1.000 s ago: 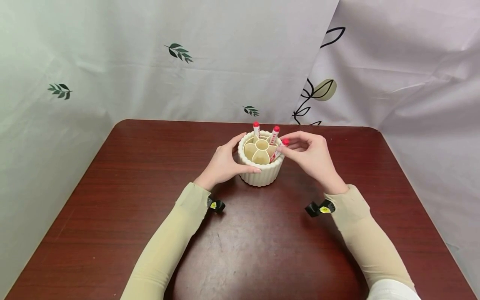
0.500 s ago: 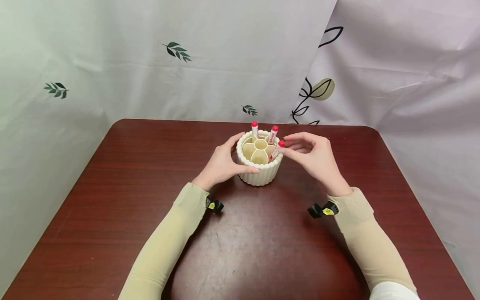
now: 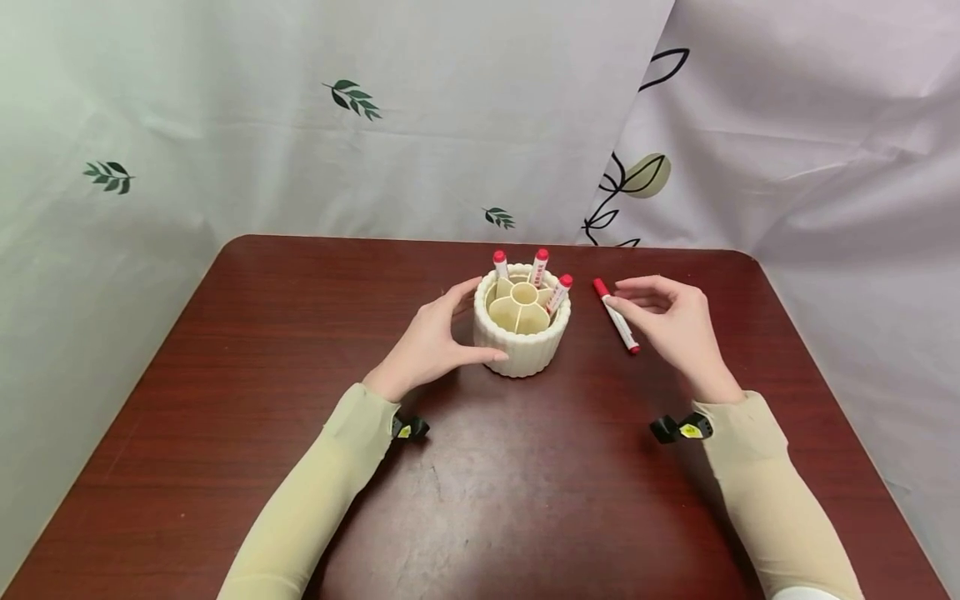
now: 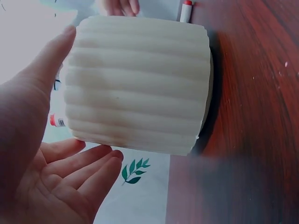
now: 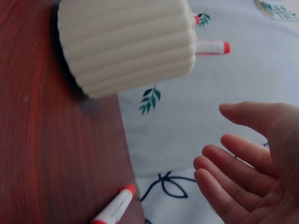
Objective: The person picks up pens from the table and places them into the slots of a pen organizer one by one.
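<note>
A cream ribbed pen holder (image 3: pixel 522 352) with petal-shaped compartments stands on the table. Three white markers with red caps stick up from it: one at the back left (image 3: pixel 500 265), one at the back (image 3: pixel 539 268) and one leaning on the right (image 3: pixel 559 294). My left hand (image 3: pixel 427 342) is spread at the holder's left side, thumb in front and fingertips right at its wall. Right of the holder lies a fourth such marker (image 3: pixel 618 321) on the tabletop. Over it hovers my right hand (image 3: pixel 667 321), fingers loosely bent, nothing between them in the right wrist view.
The dark reddish wooden table (image 3: pixel 480 500) has rounded back corners. Behind it hangs a pale curtain (image 3: pixel 420 167) printed with leaves. Black wrist cameras sit on the left cuff (image 3: pixel 408 429) and the right cuff (image 3: pixel 678 429).
My right hand has let go of the third marker, which leans in the holder, and moved right over the marker lying there. The holder's dividers have turned; my left hand has eased back slightly.
</note>
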The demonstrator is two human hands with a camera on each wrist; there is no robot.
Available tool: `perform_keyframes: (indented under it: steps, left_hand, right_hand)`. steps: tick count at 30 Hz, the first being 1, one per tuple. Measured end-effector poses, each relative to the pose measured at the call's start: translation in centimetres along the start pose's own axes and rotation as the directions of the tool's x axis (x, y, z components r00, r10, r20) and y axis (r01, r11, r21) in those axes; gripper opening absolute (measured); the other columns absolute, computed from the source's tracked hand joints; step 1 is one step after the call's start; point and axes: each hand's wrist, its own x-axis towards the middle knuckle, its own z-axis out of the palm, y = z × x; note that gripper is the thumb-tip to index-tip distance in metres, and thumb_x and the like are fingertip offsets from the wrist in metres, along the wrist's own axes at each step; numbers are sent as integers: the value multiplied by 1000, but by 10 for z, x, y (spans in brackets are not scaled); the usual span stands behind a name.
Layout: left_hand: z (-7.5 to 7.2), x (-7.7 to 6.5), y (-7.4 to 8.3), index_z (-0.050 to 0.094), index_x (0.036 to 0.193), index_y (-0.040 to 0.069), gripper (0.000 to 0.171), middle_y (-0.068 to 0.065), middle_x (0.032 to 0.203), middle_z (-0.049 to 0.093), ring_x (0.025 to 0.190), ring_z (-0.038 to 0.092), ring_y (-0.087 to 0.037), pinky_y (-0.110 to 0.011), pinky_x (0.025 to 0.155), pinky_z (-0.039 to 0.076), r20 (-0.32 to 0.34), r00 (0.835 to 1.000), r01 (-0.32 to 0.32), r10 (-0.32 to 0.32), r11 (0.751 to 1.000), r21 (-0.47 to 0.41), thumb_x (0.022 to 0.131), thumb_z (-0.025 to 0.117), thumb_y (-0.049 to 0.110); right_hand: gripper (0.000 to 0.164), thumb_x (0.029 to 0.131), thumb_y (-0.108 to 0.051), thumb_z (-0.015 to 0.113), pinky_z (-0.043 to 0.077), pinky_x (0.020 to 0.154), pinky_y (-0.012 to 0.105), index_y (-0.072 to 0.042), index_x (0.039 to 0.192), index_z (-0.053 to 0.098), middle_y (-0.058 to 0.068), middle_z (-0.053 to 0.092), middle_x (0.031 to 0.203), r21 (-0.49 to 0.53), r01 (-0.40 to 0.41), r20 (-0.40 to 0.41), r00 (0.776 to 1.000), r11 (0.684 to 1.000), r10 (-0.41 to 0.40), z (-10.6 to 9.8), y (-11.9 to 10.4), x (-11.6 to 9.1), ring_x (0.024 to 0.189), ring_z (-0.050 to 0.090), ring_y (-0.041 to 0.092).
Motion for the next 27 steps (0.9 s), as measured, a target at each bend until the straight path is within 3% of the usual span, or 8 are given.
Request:
perform_keyframes:
  steps: [8, 12, 18, 23, 27]
  left_hand:
    - [1, -3, 4, 43, 153, 11, 91, 2, 146, 53, 131, 51, -9, -27, 107, 42, -34, 999, -20, 21, 999, 48, 80, 88, 44]
    - [4, 2, 6, 40, 155, 8, 101, 0, 150, 50, 133, 50, -15, -32, 109, 41, -48, 999, -7, 11, 997, 76, 76, 91, 45]
    - [15, 15, 6, 35, 158, 13, 118, 7, 155, 43, 137, 42, -7, -30, 111, 37, -37, 999, 7, -5, 998, 55, 65, 93, 56]
    - [24, 24, 3, 35, 158, 16, 124, 8, 150, 48, 131, 46, -5, -29, 108, 39, -18, 1000, 18, -18, 1000, 17, 58, 96, 58]
    - [27, 26, 0, 36, 156, 17, 123, 7, 144, 53, 126, 51, -6, -30, 106, 42, -16, 1000, 24, -24, 1000, -19, 57, 98, 54]
  right_hand:
    - [28, 87, -21, 84, 55, 72, 17, -9, 112, 78, 4, 76, 100, -73, -33, 5, 999, 997, 34, -8, 17, -1, 80, 72, 6]
    - [28, 87, -20, 84, 54, 71, 15, -9, 112, 78, 8, 76, 103, -93, -36, 16, 999, 995, 38, -7, 20, -1, 78, 71, 2]
    - [35, 87, -30, 85, 55, 70, 16, -7, 112, 78, 13, 75, 104, -122, -38, 50, 998, 992, 45, -6, 28, 0, 79, 71, 2]
    - [41, 85, -29, 86, 54, 67, 16, -3, 115, 76, 15, 75, 103, -153, -64, 82, 994, 986, 77, -4, 39, 0, 79, 71, 4]
    - [41, 82, -21, 88, 54, 61, 17, -2, 116, 75, 14, 76, 95, -210, -50, 111, 991, 977, 74, -1, 47, 0, 78, 73, 14]
